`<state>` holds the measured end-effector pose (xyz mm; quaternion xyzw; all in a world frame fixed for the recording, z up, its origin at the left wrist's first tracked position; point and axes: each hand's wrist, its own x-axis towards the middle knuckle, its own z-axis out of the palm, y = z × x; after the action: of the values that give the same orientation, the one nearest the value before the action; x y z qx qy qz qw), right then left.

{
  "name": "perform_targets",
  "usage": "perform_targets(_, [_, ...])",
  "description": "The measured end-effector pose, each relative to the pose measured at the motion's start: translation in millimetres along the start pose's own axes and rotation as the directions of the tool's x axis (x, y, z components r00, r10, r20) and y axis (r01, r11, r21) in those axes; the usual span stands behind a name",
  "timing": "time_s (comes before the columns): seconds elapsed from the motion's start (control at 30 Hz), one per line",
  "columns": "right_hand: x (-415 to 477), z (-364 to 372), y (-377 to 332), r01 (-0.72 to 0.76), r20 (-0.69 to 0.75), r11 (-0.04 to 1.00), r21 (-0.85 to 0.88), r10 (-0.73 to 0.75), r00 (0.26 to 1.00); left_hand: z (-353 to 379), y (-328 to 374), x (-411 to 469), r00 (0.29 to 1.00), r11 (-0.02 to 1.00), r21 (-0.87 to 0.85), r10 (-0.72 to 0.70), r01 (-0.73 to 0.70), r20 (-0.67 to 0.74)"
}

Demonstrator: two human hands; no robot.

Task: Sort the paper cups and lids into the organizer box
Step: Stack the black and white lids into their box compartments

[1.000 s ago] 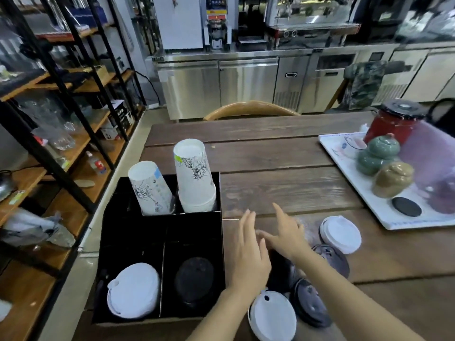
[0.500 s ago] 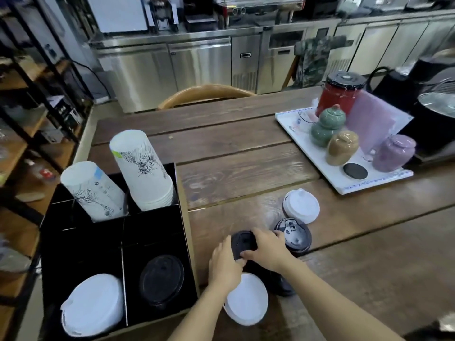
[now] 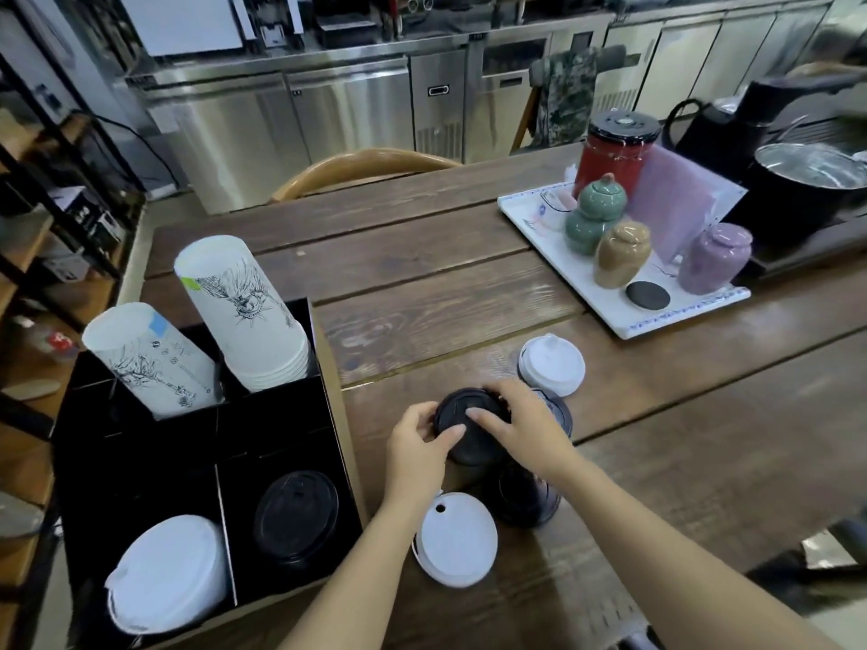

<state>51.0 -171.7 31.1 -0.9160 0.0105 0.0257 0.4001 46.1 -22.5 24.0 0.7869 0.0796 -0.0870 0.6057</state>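
Both hands hold one black lid (image 3: pixel 462 415) just above the table, right of the black organizer box (image 3: pixel 335 405). My left hand (image 3: pixel 417 450) grips its left edge and my right hand (image 3: pixel 525 431) its right edge. The box holds two stacks of printed white paper cups (image 3: pixel 155 358) (image 3: pixel 244 307) in its far compartments, white lids (image 3: pixel 169 570) front left and black lids (image 3: pixel 295 516) front right. Loose on the table lie a white lid (image 3: pixel 457 539), another white lid (image 3: pixel 553 365), a black lid (image 3: pixel 528 501) and one more black lid (image 3: pixel 558 408) partly hidden by my right hand.
A white tray (image 3: pixel 605 307) with ceramic jars and a red canister (image 3: pixel 614 152) stands at the far right. A black pot (image 3: pixel 807 190) sits beyond it. A wooden chair back (image 3: pixel 361 168) rises behind the table. Shelving lines the left side.
The view swung right and down. Both hands came together over the loose lids, closed on a black lid and lifted it slightly.
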Motion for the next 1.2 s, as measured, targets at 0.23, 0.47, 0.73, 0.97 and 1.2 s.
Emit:
perform_targets(0.23, [-31.2,-17.2,21.5,-0.115,-0.083,0.993,-0.004,0.114,0.99,29.1,7.6,-16.0,0.985,0.993,0.002,-0.119,0.119,0.121])
perform_targets(0.47, [-57.1,-12.0,45.9,-0.241,-0.112,0.97,-0.015,0.238,0.965,47.5,-0.7,-20.8,0.973,0.984,0.113,-0.155,0.137,0.17])
perform_targets(0.73, [-62.8,0.4,54.5,-0.341,-0.014,0.939,0.047,0.342,0.94,50.4,-14.2,-21.4,0.97,0.96,0.247,-0.175,0.13,0.169])
perform_targets(0.97, [-59.2,12.9,69.9,-0.443,0.042,0.878,0.179,0.443,0.895,52.0,-8.1,-18.8,0.868,0.901,0.133,-0.434,0.414,0.241])
perform_targets(1.2, [-61.5,7.1,56.9,-0.398,0.009,0.82,0.412,0.433,0.901,49.2,-2.5,-18.6,0.77,0.813,-0.033,-0.537,0.582,0.346])
